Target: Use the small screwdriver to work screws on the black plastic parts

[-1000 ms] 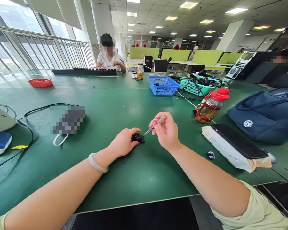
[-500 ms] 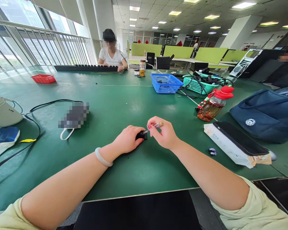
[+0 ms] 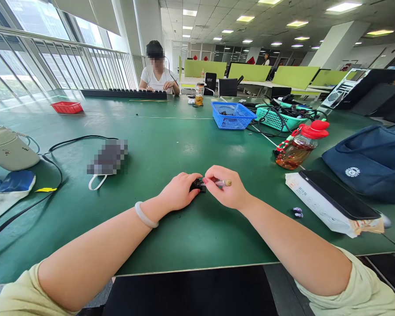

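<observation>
Between the thumb and fingers of my left hand is a small black plastic part, pressed against the green table. Much of it is covered by the fingers, so I cannot make out its exact kind. My right hand pinches a small screwdriver with a clear handle and a tan end. The tool lies almost level, its tip side pointing left at the black part. Whether the tip touches the part is hidden behind my right fingers.
To the right are two small dark pieces, a phone on a white box, a red-lidded bottle and a blue bag. Farther off stand a blue basket and a teal basket. A person sits opposite.
The screwdriver has swung from a slant to nearly level, and my right fingers have come closer to the black part. My left hand keeps its hold. The whole view has shifted slightly.
</observation>
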Motion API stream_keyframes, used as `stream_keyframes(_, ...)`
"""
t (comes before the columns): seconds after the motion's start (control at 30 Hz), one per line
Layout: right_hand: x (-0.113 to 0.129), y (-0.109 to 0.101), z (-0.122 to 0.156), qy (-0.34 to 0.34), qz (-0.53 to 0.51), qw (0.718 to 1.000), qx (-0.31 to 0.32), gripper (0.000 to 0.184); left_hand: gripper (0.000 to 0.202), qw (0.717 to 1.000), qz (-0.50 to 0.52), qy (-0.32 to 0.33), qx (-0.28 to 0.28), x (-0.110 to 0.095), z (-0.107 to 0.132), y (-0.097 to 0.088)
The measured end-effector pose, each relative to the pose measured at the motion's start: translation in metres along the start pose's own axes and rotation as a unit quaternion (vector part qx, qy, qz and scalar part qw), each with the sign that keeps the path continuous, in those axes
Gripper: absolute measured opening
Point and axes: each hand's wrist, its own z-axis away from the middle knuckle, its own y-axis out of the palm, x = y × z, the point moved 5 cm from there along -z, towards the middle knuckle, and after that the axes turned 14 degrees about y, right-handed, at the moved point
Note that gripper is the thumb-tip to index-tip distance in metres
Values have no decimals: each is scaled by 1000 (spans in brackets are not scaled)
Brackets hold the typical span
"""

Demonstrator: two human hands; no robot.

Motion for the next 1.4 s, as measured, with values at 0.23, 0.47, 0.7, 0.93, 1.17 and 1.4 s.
stream_keyframes(0.23,-3,8,1,-3,-1,999,32,22,25,1000,15,-6,-7,-1,1,-3)
stream_keyframes(0.47,-6,6,-1,26,5,999,32,24,28,1000,25,-8,-13,0,1,-5)
stream_keyframes(0.7,-4,7,0,8,-7,999,40,23,22,999,31,6,-15,1,1,-4)
stream_keyframes(0.93,-3,5,0,3,-2,999,48,23,20,999,28,0,-15,1,-1,-5)
stream_keyframes(1.17,-8,2,-3,27,-8,999,39,25,21,999,30,-1,-17,1,-1,-5)
stream_keyframes(1.4,-8,3,-3,28,-10,999,40,25,20,999,38,8,-19,3,0,-4)
